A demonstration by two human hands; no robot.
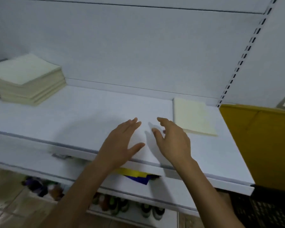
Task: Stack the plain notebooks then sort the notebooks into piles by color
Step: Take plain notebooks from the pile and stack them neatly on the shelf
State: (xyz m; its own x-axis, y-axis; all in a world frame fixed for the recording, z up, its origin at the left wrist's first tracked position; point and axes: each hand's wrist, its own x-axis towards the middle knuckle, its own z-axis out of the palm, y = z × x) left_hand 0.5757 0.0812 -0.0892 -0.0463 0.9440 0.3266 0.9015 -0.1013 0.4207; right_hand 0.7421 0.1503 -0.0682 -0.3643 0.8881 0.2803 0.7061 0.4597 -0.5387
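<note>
A white back panel (pixel 138 46) fills the upper view, with a slotted upright (pixel 243 56) running down its right side. Below it a white shelf (pixel 72 116) spans the frame. A yellow panel (pixel 262 142) stands at the shelf's right end, and a black crate (pixel 266 209) sits below it in the lower right corner.

A stack (pixel 26 78) of cream notebooks lies at the far left of the shelf, near the back panel, its layers slightly askew. One cream notebook (pixel 193 116) lies flat at the right of the shelf, near the yellow panel and well apart from the stack.

Both hands reach over the front middle of the shelf, between stack and notebook. The left hand (pixel 120 142) is spread flat, palm down, with straight fingers and the thumb out. The right hand (pixel 173 142) is loosely spread with fingers slightly bent, just beside the notebook's near corner. Neither holds anything; whether they touch the shelf I cannot tell.

Under the shelf edge a yellow and blue sheet (pixel 136 176) shows between the wrists. Small bottles (pixel 115 204) stand blurred on a lower shelf.
</note>
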